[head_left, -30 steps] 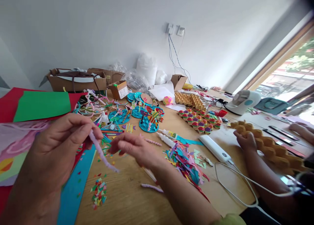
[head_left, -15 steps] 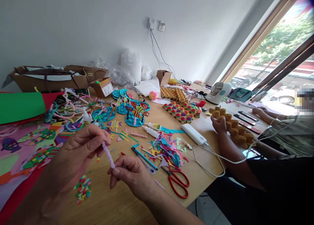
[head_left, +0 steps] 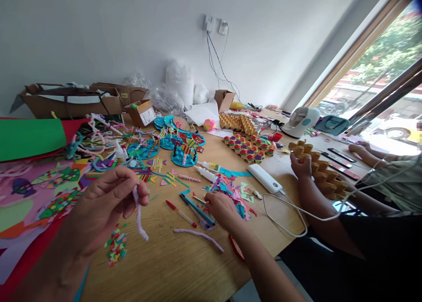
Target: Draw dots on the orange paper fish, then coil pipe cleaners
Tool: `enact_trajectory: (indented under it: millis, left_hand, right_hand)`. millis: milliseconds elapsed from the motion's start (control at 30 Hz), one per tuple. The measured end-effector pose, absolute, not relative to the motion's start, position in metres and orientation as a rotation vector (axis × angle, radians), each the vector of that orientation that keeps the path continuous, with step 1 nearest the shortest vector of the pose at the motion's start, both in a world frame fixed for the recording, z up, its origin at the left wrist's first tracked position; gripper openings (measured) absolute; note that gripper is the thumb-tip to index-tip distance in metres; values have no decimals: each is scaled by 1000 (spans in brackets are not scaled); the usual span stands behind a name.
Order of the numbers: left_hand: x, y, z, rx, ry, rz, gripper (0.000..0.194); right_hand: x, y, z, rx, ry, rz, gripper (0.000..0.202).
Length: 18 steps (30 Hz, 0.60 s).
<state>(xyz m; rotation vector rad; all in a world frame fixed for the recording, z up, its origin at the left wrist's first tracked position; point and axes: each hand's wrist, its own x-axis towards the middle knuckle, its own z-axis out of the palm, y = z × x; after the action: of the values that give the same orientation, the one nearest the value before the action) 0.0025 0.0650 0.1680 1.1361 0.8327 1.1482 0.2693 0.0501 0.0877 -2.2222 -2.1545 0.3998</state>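
My left hand (head_left: 110,201) pinches a short lilac pipe cleaner (head_left: 139,216) between thumb and fingers, its free end hanging down over the table. My right hand (head_left: 222,209) reaches to the near edge of a pile of coloured paper scraps (head_left: 227,185). Its fingers curl beside a thin white stick (head_left: 199,199); the fingertips are partly hidden, so I cannot make out what they grip. Left of that hand lie blue pens (head_left: 197,207) and a red-capped pen (head_left: 181,214). Another lilac pipe cleaner (head_left: 199,234) lies nearer me. Red-handled scissors (head_left: 236,248) are mostly covered by my right forearm.
Small paper bits (head_left: 116,247) lie near my left wrist. Glue bottles (head_left: 206,174), a white power bank (head_left: 263,178) and a painted egg tray (head_left: 249,148) stand beyond. At right, a co-worker's hand (head_left: 301,166) holds a plain egg tray (head_left: 325,172); a white cable (head_left: 306,212) loops nearby.
My right hand has let go of the lilac pipe cleaner and moved right and away to the scraps. The left still holds it, now hanging. The view has shifted slightly.
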Motion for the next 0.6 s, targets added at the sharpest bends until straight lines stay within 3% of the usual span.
enact_trajectory:
  millis: [300, 600]
  left_hand:
    - [9, 69, 165, 1259, 785, 1177, 16]
    - [12, 69, 164, 1210, 851, 1142, 14]
  right_hand:
    - [270, 68, 70, -2279, -2266, 285, 21]
    - [292, 68, 132, -2113, -2000, 117, 15]
